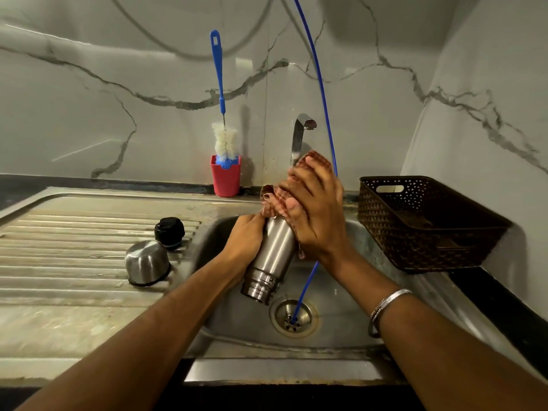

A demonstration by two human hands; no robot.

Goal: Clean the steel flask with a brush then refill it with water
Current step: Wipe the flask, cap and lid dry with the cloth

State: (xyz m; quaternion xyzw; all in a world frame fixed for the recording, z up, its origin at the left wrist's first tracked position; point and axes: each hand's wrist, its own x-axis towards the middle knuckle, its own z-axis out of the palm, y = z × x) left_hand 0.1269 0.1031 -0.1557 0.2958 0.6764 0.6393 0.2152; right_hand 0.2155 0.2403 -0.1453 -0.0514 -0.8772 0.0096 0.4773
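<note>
Two hands on flask (274, 253), mouth down over sink (350, 232): left hand (246, 241) grips body; right hand (314, 215) clasps cloth (275, 197) round base; wipe firmly, keep tilted to drain

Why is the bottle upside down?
It is tipped, mouth down: the steel flask has its open neck toward the sink drain. Why, the picture cannot tell.

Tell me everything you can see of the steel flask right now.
The steel flask is brushed metal, uncapped, with a ringed neck. It is tilted over the sink, mouth down toward the camera, base up. The left hand grips its body; the right hand presses a checked cloth around its upper end.
</note>
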